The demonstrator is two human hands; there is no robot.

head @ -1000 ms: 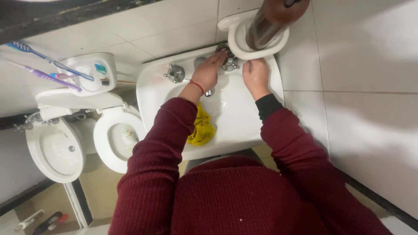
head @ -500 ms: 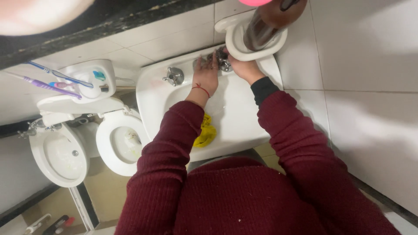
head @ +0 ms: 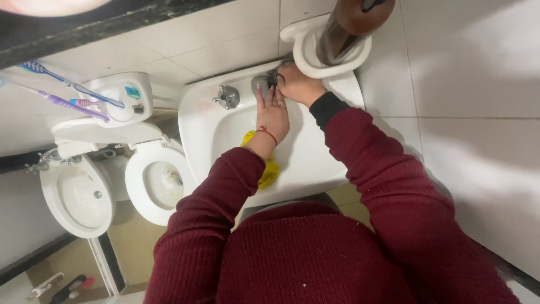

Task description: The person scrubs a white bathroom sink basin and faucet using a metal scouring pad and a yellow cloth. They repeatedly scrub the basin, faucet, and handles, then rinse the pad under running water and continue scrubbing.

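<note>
White tiles are framing the washbasin, where the right hand is clenching the right tap handle, seemingly turning it; the left hand is hovering flat and loose below the spout, holding nothing, above a yellow cloth lying in the bowl

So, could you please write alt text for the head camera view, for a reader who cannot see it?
Seen from above, a person in a dark red sweater reaches both hands to the taps of a white sink: the right hand covers the right tap, and the left hand lies flat below the spout. A yellow cloth lies in the basin; a toilet stands to the left.
</note>
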